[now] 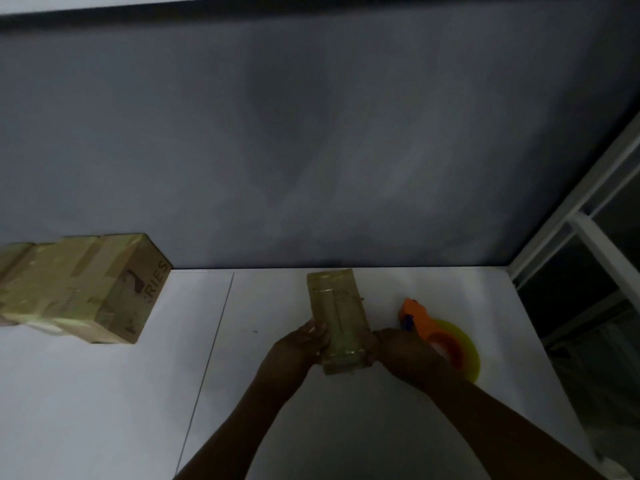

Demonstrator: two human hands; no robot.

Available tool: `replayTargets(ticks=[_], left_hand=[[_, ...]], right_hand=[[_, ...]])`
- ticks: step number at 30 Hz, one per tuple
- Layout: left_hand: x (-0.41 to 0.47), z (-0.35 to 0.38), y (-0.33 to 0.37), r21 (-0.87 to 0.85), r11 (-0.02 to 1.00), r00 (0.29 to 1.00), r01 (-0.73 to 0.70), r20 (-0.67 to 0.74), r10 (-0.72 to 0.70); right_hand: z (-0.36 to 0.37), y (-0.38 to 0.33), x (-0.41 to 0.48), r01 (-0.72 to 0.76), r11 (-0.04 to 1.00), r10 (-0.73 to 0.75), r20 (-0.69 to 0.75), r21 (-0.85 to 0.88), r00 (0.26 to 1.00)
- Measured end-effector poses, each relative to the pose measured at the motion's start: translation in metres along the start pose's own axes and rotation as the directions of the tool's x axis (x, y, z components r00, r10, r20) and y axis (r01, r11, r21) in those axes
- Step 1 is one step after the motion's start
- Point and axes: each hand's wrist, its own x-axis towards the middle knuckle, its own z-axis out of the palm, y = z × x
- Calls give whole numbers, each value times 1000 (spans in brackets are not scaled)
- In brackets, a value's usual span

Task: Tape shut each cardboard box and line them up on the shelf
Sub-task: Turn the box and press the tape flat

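Note:
A small taped cardboard box (pixel 337 313) is held over the white shelf surface (pixel 104 393), its long side pointing away from me. My left hand (pixel 298 348) grips its near left side and my right hand (pixel 401 351) grips its near right side. To the right of the box lies an orange tape dispenser (pixel 419 318) with a yellowish tape roll (pixel 464 351), partly hidden behind my right hand. At the far left, taped cardboard boxes (pixel 79 289) stand side by side in a row; the nearest one shows printed letters.
A grey wall (pixel 311 150) rises behind the shelf. A white window frame (pixel 588 230) stands at the right edge of the surface. A thin seam (pixel 211 348) runs across the white surface between the row of boxes and my hands.

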Motion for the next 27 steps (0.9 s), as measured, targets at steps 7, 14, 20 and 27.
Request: replayTargets(ticks=[7, 14, 20, 27], left_hand=[[-1, -8, 16, 112, 994, 1000, -10, 28, 7], [17, -20, 2, -25, 988, 968, 154, -199, -155], [42, -9, -21, -124, 849, 857, 513, 139, -497], [24, -3, 1, -136, 871, 879, 472, 1, -477]], right_hand=[[-16, 10, -9, 84, 981, -86, -8, -172, 996], [22, -1, -34, 11, 946, 151, -468, 325, 871], [34, -23, -37, 34, 829, 160, -296, 558, 942], [1, -14, -24, 13, 749, 200, -244, 663, 949]])
